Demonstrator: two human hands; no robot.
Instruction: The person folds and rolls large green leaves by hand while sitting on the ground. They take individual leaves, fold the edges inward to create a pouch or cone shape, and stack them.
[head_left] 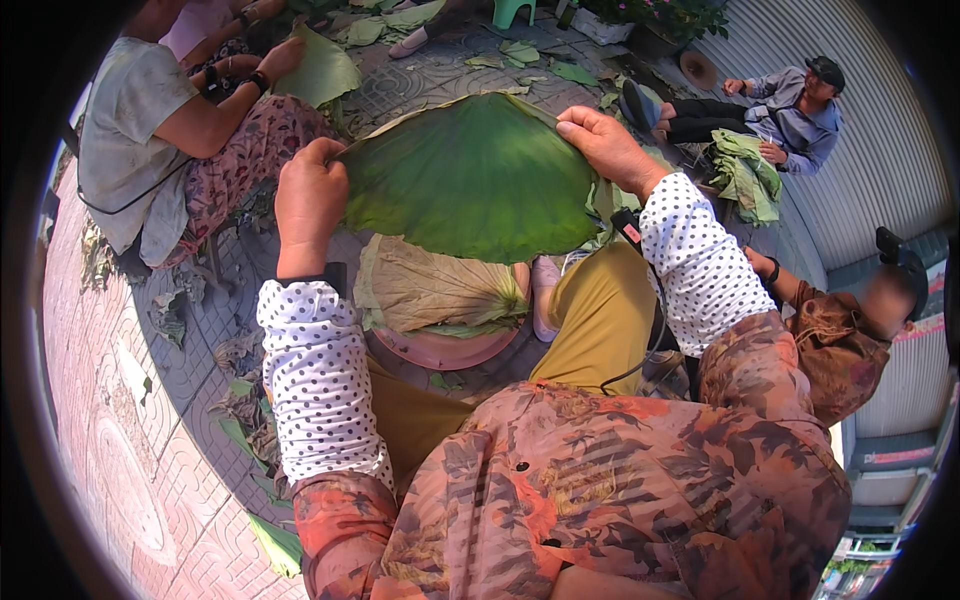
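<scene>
A large green lotus leaf (470,180), folded into a fan shape, is stretched between my two hands. My left hand (312,195) pinches its left corner, fingers closed. At the opposite corner my right hand (610,148) grips the edge between thumb and fingers. Below the leaf, between my knees, a stack of dried, brownish folded leaves (430,285) lies on a round pink basin (445,350). The held leaf hangs just above and beyond that stack, hiding part of the ground behind it.
At the left, a seated person (160,130) holds another green leaf (325,68). A person (800,110) sits at the far right by a pile of leaves (745,175), against a corrugated shutter (860,60). Nearer right is another person (845,340). Leaf scraps (240,400) litter the paving.
</scene>
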